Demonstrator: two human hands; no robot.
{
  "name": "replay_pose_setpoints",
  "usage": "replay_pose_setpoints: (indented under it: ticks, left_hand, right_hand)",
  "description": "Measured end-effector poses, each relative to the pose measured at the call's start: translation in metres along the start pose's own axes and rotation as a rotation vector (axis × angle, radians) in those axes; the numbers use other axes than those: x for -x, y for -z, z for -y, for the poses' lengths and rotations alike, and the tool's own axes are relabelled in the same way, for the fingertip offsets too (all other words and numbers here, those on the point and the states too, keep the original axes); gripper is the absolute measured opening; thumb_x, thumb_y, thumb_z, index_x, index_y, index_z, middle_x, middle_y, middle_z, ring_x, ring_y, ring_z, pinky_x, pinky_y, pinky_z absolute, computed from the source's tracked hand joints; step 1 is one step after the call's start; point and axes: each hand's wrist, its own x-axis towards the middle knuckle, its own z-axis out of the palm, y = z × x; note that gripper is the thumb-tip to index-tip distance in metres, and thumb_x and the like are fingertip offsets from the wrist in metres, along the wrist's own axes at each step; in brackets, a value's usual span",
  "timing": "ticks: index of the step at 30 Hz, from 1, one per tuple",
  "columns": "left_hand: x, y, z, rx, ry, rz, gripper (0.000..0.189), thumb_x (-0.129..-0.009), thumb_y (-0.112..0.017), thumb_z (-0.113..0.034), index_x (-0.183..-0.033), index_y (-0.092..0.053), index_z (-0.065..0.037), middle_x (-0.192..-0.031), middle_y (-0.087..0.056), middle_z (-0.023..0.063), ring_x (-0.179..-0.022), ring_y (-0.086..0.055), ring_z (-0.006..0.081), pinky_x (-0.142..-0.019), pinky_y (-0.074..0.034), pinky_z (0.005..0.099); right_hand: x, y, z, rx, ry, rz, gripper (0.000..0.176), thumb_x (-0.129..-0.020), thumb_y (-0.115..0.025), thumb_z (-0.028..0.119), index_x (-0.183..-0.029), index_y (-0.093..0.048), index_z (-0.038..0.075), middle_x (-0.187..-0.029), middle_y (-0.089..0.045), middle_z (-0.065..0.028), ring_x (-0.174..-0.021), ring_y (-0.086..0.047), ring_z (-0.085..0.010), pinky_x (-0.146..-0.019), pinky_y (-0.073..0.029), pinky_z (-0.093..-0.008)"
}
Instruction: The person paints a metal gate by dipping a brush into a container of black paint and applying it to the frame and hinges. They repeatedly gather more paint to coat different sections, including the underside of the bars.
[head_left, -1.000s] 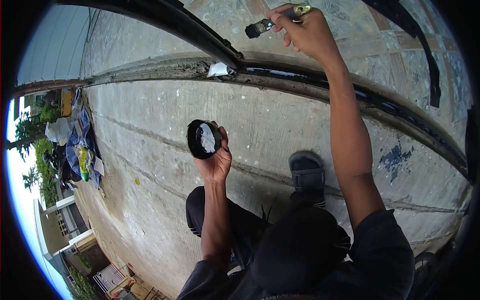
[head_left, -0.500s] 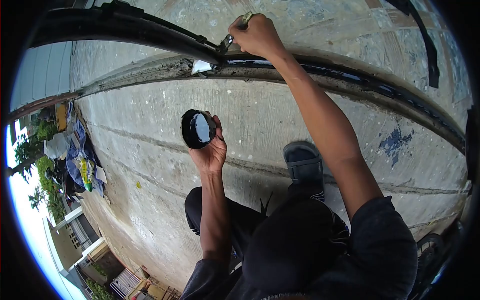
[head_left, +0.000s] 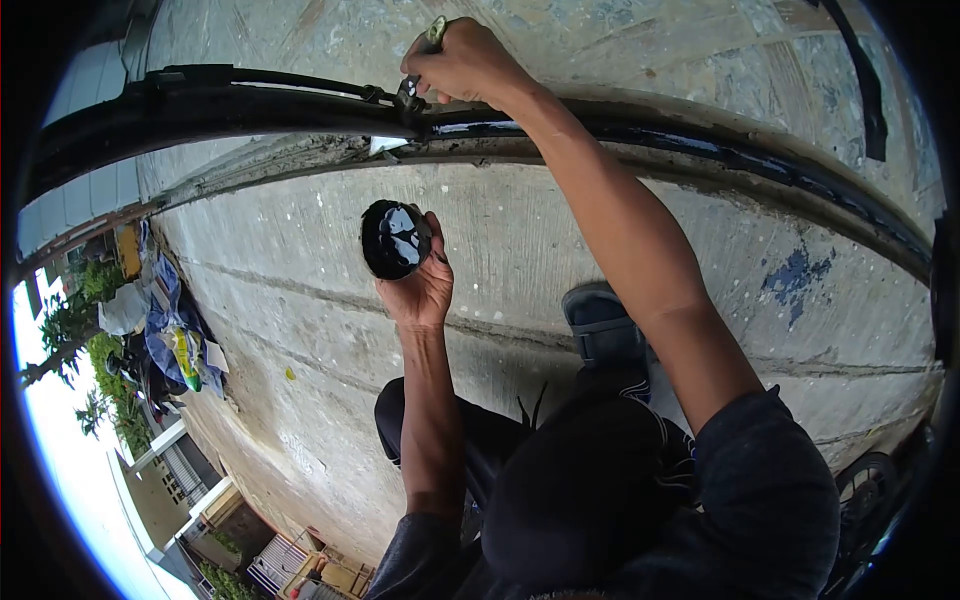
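My left hand [head_left: 424, 295] is wrapped round a small round can [head_left: 376, 245], tilted so that its mouth faces me. Glossy black paint with bright reflections shows inside it. Up near the black metal post [head_left: 260, 112], my right hand [head_left: 468, 66] grips a paintbrush [head_left: 436, 34] by its handle. The brush's dark head points down at the thin bar along the post, close to where the post meets the long black rail [head_left: 640, 135]. Whether the bristles touch the metal cannot be made out. The rail looks wet and shiny.
A whitish scrap [head_left: 386, 145] lies at the post's foot. My sandalled foot [head_left: 606, 325] rests on the concrete floor [head_left: 520, 240], near a dark paint stain [head_left: 797, 280]. A pile of bags and cloth [head_left: 170, 325] sits at the left. A wheel [head_left: 866, 490] shows at lower right.
My right hand and the brush have moved left and slightly up, toward the thin bar. The reflections in the can have changed shape. The camera view has shifted a little.
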Motion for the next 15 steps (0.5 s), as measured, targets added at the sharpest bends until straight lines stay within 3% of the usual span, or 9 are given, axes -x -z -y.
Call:
replay_pose_setpoints:
  ticks: [3,6,8,10,12,13,15]
  left_hand:
    - [-0.003,0.002,0.002,0.005,-0.009,-0.024,0.043,-0.097,-0.061,-0.029,-0.134,-0.058,-0.007,-0.135,-0.06,0.0165,-0.129,-0.053,0.0341,-0.101,-0.054,0.0471]
    - [-0.01,0.006,0.003,-0.006,-0.014,-0.042,0.043,-0.097,-0.061,-0.028,-0.134,-0.058,-0.007,-0.135,-0.059,0.0166,-0.129,-0.053,0.034,-0.101,-0.054,0.0471]
    - [-0.015,0.006,0.005,-0.017,-0.021,-0.047,0.043,-0.097,-0.061,-0.028,-0.134,-0.058,-0.007,-0.136,-0.059,0.0167,-0.129,-0.053,0.0342,-0.101,-0.054,0.0474]
    - [-0.021,0.006,0.006,-0.003,-0.014,-0.05,0.043,-0.097,-0.061,-0.028,-0.134,-0.058,-0.007,-0.135,-0.059,0.0168,-0.129,-0.053,0.0343,-0.101,-0.054,0.0477]
    - [-0.022,0.005,0.006,0.026,-0.027,-0.073,0.044,-0.097,-0.061,-0.03,-0.134,-0.057,-0.007,-0.135,-0.059,0.0168,-0.129,-0.054,0.0353,-0.1,-0.055,0.0492]
    - [-0.023,0.005,0.008,0.046,-0.034,-0.09,0.046,-0.097,-0.061,-0.032,-0.135,-0.056,-0.006,-0.135,-0.059,0.0168,-0.128,-0.054,0.0362,-0.098,-0.055,0.0506]
    - [-0.026,0.006,0.007,0.059,-0.03,-0.109,0.046,-0.097,-0.061,-0.032,-0.134,-0.056,-0.006,-0.135,-0.059,0.0167,-0.129,-0.054,0.0361,-0.098,-0.055,0.051]
  right_hand:
    - [0.006,0.022,0.005,0.055,-0.013,-0.133,0.035,-0.077,-0.065,0.027,-0.082,-0.069,-0.008,-0.075,-0.07,-0.0232,-0.057,-0.066,-0.0381,-0.065,-0.056,-0.0414]
    - [-0.001,0.006,-0.001,0.457,-0.063,-0.064,0.033,-0.077,-0.065,0.025,-0.08,-0.069,-0.008,-0.075,-0.069,-0.0248,-0.063,-0.068,-0.0396,-0.068,-0.057,-0.0421]
    - [-0.001,-0.007,-0.001,0.452,0.007,0.0,0.037,-0.077,-0.065,0.027,-0.079,-0.068,-0.01,-0.076,-0.068,-0.0287,-0.077,-0.07,-0.0431,-0.074,-0.056,-0.0438]
    - [0.007,-0.002,0.001,0.264,-0.021,-0.074,0.036,-0.079,-0.065,0.028,-0.082,-0.07,-0.008,-0.076,-0.069,-0.0266,-0.071,-0.07,-0.0412,-0.071,-0.057,-0.042]
    - [0.018,0.018,0.009,-0.22,-0.21,-0.047,0.031,-0.081,-0.064,0.025,-0.083,-0.07,-0.005,-0.073,-0.069,-0.0242,-0.063,-0.069,-0.0386,-0.065,-0.056,-0.0404]
    - [0.008,0.011,-0.014,0.004,-0.049,-0.185,0.027,-0.083,-0.063,0.021,-0.078,-0.07,-0.004,-0.066,-0.067,-0.0226,-0.056,-0.066,-0.0377,-0.059,-0.055,-0.0412]
    - [0.009,0.002,-0.024,0.247,0.037,-0.193,0.027,-0.083,-0.063,0.021,-0.074,-0.068,-0.004,-0.063,-0.065,-0.0221,-0.056,-0.066,-0.0385,-0.059,-0.054,-0.0422]
